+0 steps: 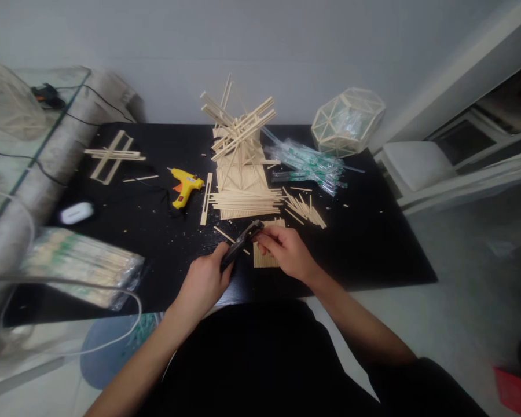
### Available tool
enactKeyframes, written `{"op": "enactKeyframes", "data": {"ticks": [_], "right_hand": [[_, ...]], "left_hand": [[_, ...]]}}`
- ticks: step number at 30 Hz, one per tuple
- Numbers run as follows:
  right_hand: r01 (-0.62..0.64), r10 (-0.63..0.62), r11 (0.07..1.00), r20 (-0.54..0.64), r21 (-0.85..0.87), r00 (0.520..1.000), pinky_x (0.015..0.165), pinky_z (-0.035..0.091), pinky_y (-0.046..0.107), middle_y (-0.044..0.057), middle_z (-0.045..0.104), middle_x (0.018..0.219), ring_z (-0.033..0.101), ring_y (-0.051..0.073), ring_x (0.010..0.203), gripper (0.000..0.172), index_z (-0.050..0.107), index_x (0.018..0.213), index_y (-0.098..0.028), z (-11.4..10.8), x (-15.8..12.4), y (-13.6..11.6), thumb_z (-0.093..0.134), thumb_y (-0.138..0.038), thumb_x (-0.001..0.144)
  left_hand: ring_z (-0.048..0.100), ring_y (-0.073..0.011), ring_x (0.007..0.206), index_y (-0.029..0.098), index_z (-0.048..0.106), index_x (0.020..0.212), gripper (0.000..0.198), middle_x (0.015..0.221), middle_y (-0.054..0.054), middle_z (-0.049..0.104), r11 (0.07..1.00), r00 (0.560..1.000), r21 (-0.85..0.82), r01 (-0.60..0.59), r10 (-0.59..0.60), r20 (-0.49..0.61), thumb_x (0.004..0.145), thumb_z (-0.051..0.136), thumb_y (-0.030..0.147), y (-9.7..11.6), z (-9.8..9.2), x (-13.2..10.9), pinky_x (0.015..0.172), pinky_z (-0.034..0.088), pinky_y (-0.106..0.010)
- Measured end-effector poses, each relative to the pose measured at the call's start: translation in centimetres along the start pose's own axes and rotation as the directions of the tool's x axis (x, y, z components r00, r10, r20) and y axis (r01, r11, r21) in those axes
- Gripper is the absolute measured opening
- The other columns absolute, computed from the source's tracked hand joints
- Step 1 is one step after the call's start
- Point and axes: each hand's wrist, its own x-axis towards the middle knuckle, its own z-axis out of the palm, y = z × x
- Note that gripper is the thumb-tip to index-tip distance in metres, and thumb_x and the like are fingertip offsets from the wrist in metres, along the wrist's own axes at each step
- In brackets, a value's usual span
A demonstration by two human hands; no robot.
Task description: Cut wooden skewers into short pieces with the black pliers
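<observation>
In the head view, I watched the person's left hand (206, 278) clamped around the handles of a black, long-handled plier-like tool (243, 238), held above the near middle of the black wood-grained counter (364, 243). The tool's long axis ran diagonally: handles toward the lower left, head pointing away from the body and to the right. The right hand (289, 249) had its fingers curled in just beside that head; I could not tell whether they were closed on anything. Partly hidden by the right hand lay a small flat panel of pale wooden sticks (267, 258), its sticks running away from the body. Beyond it I saw a pile of loose pale wooden sticks (247, 201), lying crosswise, and to its left a yellow glue gun (184, 184), nozzle toward the upper left.
</observation>
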Motion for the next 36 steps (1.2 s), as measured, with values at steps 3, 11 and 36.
{"op": "enactKeyframes", "data": {"ticks": [3, 11, 36], "right_hand": [[-0.003, 0.003, 1.000, 0.000, 0.005, 1.000, 0.063, 0.039, 0.027, -0.001, 0.060, 0.065, 0.050, 0.012, 0.061, 0.030, 0.066, 0.073, -0.018, -0.1, -0.1, 0.1, 0.060, -0.036, 0.097], [-0.011, 0.011, 1.000, -0.003, -0.008, 1.000, 0.064, 0.041, 0.028, -0.001, 0.061, 0.065, 0.051, 0.013, 0.062, 0.030, 0.065, 0.074, -0.018, -0.1, -0.1, 0.4, 0.059, -0.036, 0.097], [0.368, -0.391, 0.698, 0.105, -0.615, 0.915, 0.072, 0.054, 0.032, 0.008, 0.076, 0.094, 0.066, 0.017, 0.071, 0.028, 0.076, 0.123, -0.020, -1.5, -1.8, -0.7, 0.060, -0.033, 0.103]], "left_hand": [[0.067, -0.0213, 0.058, 0.024, 0.055, 0.098, 0.011, 0.069, -0.001, 0.064, 1.000, 1.000, -0.007, -0.001, 0.001, 0.002, 0.099, 0.047, 0.032, 0.0, 0.1, 0.0, 0.058, 0.039, -0.028], [0.069, -0.0224, 0.058, 0.023, 0.056, 0.098, 0.010, 0.067, -0.001, 0.066, 1.000, 1.000, 0.018, -0.009, 0.010, -0.010, 0.099, 0.048, 0.029, 0.1, 0.4, 0.2, 0.057, 0.040, -0.028], [0.073, -0.0265, 0.082, 0.021, 0.058, 0.111, 0.021, 0.098, -0.006, 0.072, 0.937, 0.996, 0.348, 0.012, 0.019, -0.086, 0.092, 0.058, 0.027, 0.7, -1.5, -0.1, 0.064, 0.047, -0.033]]}}
